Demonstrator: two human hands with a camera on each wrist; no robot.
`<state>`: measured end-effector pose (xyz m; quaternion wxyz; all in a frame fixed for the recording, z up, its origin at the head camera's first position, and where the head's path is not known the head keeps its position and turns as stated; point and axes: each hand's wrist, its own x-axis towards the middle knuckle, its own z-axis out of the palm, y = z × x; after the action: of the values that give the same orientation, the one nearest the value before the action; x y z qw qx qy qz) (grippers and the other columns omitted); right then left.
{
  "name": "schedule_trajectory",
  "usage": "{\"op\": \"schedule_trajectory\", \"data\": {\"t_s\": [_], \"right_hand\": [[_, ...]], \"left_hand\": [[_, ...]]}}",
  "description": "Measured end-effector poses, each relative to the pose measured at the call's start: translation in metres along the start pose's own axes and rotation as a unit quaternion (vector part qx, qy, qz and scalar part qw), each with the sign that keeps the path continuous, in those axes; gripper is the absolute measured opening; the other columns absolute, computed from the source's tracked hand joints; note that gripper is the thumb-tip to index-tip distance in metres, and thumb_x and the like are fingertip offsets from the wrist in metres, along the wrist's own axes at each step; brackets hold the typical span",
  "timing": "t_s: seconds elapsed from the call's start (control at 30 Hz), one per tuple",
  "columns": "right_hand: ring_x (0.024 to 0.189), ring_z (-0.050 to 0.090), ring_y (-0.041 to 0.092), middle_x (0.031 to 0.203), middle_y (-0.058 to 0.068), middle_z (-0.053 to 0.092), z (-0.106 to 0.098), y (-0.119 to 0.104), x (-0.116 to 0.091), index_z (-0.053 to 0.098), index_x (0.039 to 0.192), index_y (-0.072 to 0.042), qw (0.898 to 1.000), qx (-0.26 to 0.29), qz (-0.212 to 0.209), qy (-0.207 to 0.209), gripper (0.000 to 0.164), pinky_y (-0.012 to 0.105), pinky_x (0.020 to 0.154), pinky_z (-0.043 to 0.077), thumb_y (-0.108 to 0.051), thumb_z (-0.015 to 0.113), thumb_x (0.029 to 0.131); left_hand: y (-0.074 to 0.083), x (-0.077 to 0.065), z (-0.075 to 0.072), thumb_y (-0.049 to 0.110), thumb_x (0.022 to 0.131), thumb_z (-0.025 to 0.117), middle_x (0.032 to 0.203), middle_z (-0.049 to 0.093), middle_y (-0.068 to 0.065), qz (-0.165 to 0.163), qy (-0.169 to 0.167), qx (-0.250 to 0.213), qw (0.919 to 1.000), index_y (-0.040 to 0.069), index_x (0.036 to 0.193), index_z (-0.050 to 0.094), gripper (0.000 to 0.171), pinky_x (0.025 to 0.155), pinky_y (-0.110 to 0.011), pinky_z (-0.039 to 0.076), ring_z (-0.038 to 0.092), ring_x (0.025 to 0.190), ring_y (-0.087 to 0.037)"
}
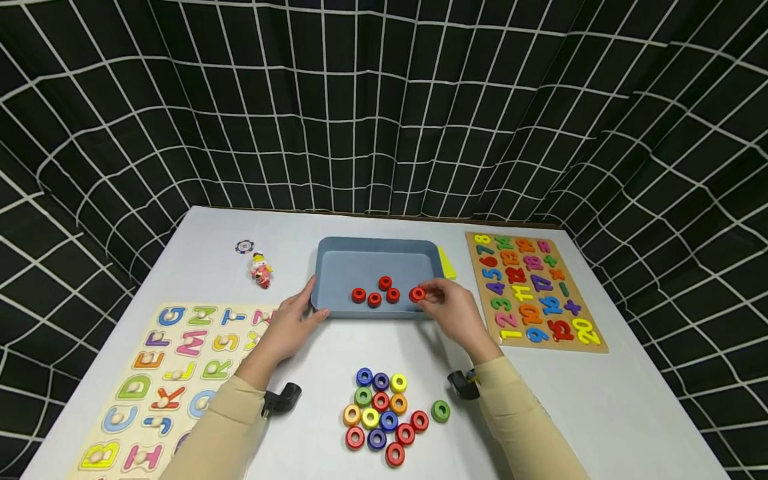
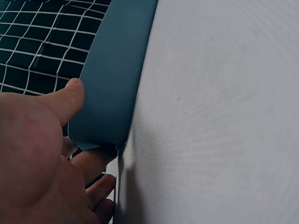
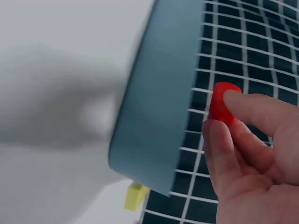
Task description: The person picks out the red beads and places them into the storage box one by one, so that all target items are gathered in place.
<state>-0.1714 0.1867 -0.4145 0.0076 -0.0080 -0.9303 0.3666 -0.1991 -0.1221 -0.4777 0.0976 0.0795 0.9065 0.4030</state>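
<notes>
A shallow blue-grey tray lies in the middle of the table with several small red rings toward its front. At the tray's near left corner, my left hand holds on, thumb at the front rim and fingers round the left side; the left wrist view has the thumb against the tray wall. My right hand pinches another red ring between thumb and fingertips over the tray's front right part. In the right wrist view this ring is raised above the rim.
Several coloured rings sit on the near table between my forearms. A letter puzzle board lies left, a number board right. Beyond my left hand are a small figurine and a poker chip. Something yellow peeks out beside the tray.
</notes>
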Motion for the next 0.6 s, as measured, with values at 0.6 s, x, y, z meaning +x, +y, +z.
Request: {"op": "schedule_trajectory", "data": {"t_s": [0.6], "right_hand": [[0.098,0.065,0.022,0.113,0.011,0.069,0.015,0.013,0.045,0.065,0.121,-0.005,0.998,-0.055,0.015,0.011,0.033,0.037,0.085,0.055,-0.013,0.068,0.089]], "left_hand": [[0.001,-0.001,-0.002,0.051,0.094,0.054,0.154,0.034,-0.018,-0.009,0.001,-0.007,0.9999,0.038,0.154,0.009,0.077,0.111,-0.063,0.027,0.027,0.144,-0.040]]}}
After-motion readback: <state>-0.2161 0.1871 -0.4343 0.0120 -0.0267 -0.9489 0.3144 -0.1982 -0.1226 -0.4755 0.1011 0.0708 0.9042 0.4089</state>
